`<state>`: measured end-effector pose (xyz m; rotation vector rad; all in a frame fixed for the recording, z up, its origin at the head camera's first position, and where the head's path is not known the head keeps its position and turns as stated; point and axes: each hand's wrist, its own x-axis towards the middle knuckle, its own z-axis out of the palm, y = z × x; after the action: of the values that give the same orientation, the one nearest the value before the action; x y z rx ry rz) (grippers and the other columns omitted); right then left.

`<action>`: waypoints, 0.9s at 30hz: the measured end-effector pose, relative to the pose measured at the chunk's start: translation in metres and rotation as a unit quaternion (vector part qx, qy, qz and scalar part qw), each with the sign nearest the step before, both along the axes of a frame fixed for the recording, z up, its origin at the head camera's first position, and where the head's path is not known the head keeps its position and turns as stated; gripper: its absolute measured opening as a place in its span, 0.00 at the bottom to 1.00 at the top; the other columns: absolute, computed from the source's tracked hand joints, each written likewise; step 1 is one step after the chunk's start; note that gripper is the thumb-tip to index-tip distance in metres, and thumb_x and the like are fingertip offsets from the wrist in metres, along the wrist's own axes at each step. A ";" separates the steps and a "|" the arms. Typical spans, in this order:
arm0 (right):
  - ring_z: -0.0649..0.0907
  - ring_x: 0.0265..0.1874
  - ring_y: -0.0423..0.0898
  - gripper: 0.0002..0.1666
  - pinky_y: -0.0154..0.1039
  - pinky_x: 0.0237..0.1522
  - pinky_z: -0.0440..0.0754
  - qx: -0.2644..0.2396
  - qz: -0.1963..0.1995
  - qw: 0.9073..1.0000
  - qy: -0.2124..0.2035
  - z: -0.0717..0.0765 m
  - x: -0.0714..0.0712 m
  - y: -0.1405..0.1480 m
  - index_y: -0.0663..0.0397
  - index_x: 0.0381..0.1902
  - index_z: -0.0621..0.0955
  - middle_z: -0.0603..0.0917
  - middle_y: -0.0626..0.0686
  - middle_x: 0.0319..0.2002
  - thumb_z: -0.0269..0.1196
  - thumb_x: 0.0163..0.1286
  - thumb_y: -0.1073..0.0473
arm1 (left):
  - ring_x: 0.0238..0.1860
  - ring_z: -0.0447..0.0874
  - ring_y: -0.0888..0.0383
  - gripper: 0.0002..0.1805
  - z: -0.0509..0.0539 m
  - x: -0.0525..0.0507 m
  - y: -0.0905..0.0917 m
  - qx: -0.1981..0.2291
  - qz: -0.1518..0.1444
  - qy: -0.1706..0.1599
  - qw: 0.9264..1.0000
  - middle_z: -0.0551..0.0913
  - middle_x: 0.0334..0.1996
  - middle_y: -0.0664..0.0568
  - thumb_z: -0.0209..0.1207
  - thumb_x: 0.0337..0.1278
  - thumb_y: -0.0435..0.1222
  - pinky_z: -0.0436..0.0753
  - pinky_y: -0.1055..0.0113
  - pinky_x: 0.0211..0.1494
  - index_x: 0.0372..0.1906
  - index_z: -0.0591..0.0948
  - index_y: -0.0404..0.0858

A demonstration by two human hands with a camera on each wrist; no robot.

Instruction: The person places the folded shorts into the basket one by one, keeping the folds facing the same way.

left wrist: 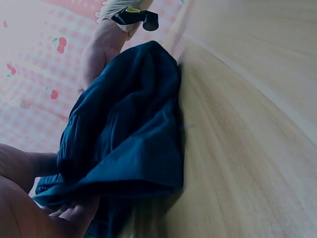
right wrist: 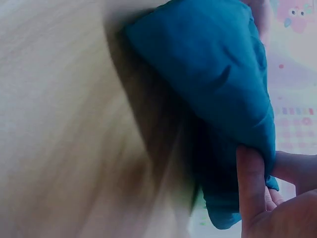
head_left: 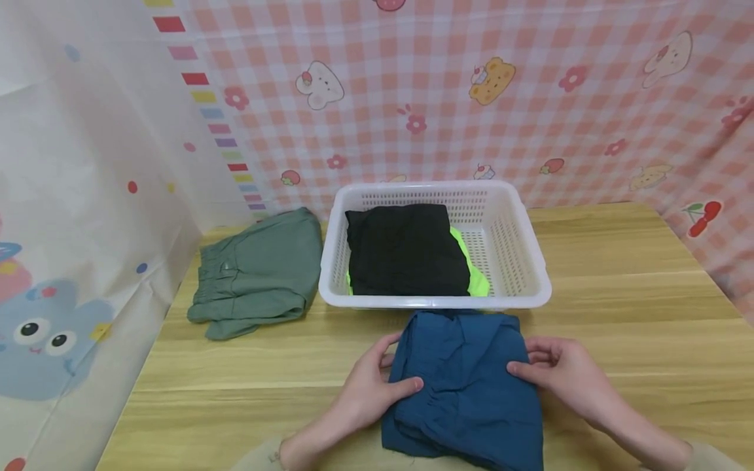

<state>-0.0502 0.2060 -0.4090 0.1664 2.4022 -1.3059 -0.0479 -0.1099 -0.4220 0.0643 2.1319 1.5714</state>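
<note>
A dark blue folded garment (head_left: 471,386) with a gathered band lies at the front of the table, just before the basket. My left hand (head_left: 374,386) grips its left side, thumb on top and fingers tucked beneath the cloth. On the opposite side my right hand (head_left: 562,373) pinches the edge, its thumb over the fabric. In the left wrist view the blue cloth (left wrist: 129,124) looks raised off the table in part, with the fingers under a fold. The right wrist view shows the blue cloth (right wrist: 213,64) held between thumb and fingers at its lower edge.
Behind the garment stands a white plastic basket (head_left: 436,302), holding a folded black garment (head_left: 406,252) over a neon green one (head_left: 478,281). Green shorts (head_left: 259,271) lie left of the basket on the wooden table (head_left: 624,288). A checked cloth (head_left: 377,131) hangs behind.
</note>
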 end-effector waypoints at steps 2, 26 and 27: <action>0.88 0.35 0.33 0.25 0.30 0.37 0.89 -0.008 0.002 1.000 0.009 0.005 0.003 0.000 0.70 0.56 0.84 0.93 0.54 0.42 0.72 0.70 0.56 | 0.65 0.85 0.38 0.44 0.002 0.001 -0.001 0.006 0.005 0.007 1.000 0.80 0.68 0.31 0.73 0.61 0.38 0.86 0.44 0.65 0.79 0.64 0.35; 0.87 0.32 0.35 0.17 0.30 0.35 0.86 0.022 0.030 0.984 0.173 0.056 0.015 -0.009 0.55 0.52 0.89 0.92 0.43 0.37 0.75 0.67 0.56 | 0.60 0.89 0.46 0.40 0.049 0.015 -0.012 0.108 0.039 0.047 0.992 0.83 0.67 0.38 0.71 0.63 0.35 0.88 0.58 0.64 0.77 0.67 0.41; 0.87 0.31 0.35 0.16 0.30 0.35 0.87 0.020 0.030 0.983 0.182 0.058 0.014 -0.009 0.55 0.51 0.89 0.92 0.41 0.36 0.75 0.67 0.57 | 0.60 0.89 0.47 0.40 0.051 0.015 -0.012 0.110 0.042 0.050 0.992 0.83 0.66 0.38 0.71 0.63 0.34 0.89 0.59 0.63 0.77 0.67 0.42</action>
<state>-0.0365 0.1966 -0.3510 -0.1475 2.7109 -1.3571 -0.0332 -0.1223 -0.3708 0.1310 2.0512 1.8841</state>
